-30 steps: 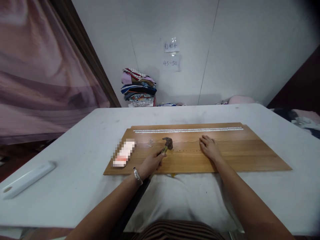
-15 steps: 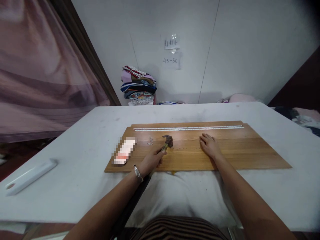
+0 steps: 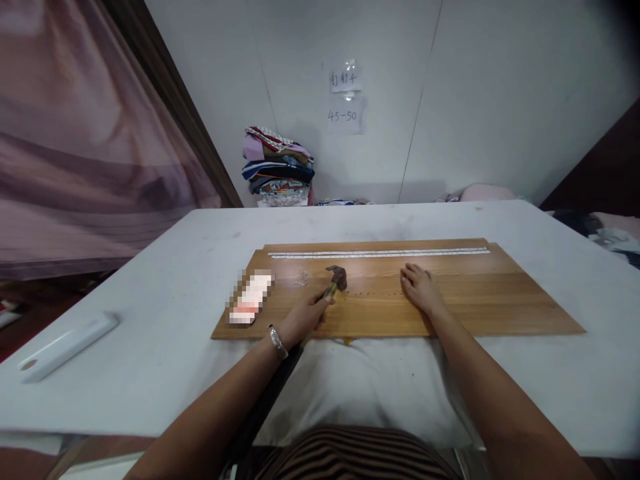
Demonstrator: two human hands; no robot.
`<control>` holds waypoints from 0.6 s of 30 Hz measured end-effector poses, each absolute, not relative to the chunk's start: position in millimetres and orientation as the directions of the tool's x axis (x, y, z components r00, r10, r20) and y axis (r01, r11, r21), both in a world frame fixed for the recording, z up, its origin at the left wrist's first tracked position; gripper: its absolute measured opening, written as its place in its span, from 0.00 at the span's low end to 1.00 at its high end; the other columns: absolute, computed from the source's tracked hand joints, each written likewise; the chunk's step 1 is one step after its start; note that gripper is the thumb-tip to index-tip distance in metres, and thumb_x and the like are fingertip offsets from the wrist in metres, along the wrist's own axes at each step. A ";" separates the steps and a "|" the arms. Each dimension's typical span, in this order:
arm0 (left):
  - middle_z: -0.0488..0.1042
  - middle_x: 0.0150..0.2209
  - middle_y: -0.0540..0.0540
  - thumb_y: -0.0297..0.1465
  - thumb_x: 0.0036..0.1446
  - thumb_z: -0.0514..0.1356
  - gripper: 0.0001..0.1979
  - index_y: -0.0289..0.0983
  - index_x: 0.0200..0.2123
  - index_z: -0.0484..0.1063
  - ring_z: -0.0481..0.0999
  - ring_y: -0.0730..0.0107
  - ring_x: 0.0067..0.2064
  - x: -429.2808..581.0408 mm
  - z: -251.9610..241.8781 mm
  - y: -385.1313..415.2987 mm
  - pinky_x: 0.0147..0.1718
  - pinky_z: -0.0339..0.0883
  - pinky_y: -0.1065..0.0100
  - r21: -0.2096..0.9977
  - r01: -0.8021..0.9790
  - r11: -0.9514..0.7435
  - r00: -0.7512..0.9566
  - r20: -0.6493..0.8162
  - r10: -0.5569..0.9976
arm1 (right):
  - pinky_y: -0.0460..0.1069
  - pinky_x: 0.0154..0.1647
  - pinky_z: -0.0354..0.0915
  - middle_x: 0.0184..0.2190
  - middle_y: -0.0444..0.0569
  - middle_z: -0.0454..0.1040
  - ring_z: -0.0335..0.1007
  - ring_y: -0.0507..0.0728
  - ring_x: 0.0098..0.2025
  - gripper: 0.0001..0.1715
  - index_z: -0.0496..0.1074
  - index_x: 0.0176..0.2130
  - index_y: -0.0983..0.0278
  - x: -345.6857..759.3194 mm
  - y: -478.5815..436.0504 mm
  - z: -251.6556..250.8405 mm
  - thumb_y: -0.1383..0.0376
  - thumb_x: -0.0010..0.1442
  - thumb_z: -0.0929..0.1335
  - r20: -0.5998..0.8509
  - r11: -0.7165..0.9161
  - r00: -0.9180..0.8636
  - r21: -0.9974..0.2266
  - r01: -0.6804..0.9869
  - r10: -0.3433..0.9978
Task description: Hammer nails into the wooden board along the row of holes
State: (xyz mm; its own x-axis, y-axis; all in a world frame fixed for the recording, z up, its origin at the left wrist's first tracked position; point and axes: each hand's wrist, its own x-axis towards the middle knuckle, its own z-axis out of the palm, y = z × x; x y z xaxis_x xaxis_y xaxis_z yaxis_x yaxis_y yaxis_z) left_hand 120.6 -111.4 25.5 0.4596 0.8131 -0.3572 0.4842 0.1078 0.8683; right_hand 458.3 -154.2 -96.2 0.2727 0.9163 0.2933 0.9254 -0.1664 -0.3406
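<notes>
White table (image 3: 150,280) bears a board (image 3: 500,307) near its front edge; left grip (image 3: 303,320) clenches hammer (image 3: 336,279), right grip (image 3: 420,290) spread flat.

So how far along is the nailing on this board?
Done: a short row of dots, likely nail heads, on the wooden board. In hand: left hand grips the hammer at the row's left end; right hand lies flat. Left: loose nails nearby.
</notes>
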 end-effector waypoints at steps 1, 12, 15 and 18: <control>0.63 0.19 0.56 0.48 0.56 0.56 0.22 0.34 0.40 0.71 0.61 0.76 0.20 120.7 25.2 -111.5 0.21 0.56 0.73 0.870 0.482 0.109 0.461 -0.357 0.813 | 0.63 0.63 0.54 0.61 0.58 0.70 0.62 0.63 0.64 0.23 0.76 0.53 0.62 458.3 -154.2 -95.7 0.62 0.67 0.59 0.293 -0.168 0.275 -0.341 0.925 0.916; 0.63 0.19 0.56 0.46 0.56 0.55 0.20 0.34 0.39 0.71 0.62 0.76 0.20 118.8 26.5 -111.2 0.20 0.57 0.73 0.877 0.473 0.081 0.484 -0.335 0.809 | 0.63 0.63 0.55 0.61 0.59 0.71 0.62 0.63 0.64 0.23 0.76 0.53 0.63 457.6 -154.2 -96.5 0.62 0.67 0.59 0.316 -0.154 0.263 -0.331 0.931 0.912; 0.64 0.20 0.55 0.45 0.56 0.55 0.20 0.34 0.39 0.71 0.63 0.76 0.21 118.8 25.9 -110.9 0.21 0.58 0.73 0.871 0.484 0.085 0.466 -0.339 0.817 | 0.63 0.63 0.55 0.61 0.59 0.71 0.62 0.63 0.64 0.23 0.76 0.53 0.63 457.8 -154.1 -96.3 0.62 0.67 0.59 0.312 -0.148 0.258 -0.335 0.930 0.914; 0.64 0.19 0.56 0.44 0.57 0.55 0.19 0.34 0.41 0.72 0.62 0.76 0.20 119.5 25.4 -111.7 0.21 0.58 0.73 0.864 0.496 0.092 0.464 -0.353 0.812 | 0.63 0.63 0.54 0.61 0.59 0.71 0.62 0.63 0.63 0.23 0.76 0.53 0.62 458.5 -154.0 -96.1 0.62 0.67 0.59 0.311 -0.150 0.262 -0.341 0.928 0.913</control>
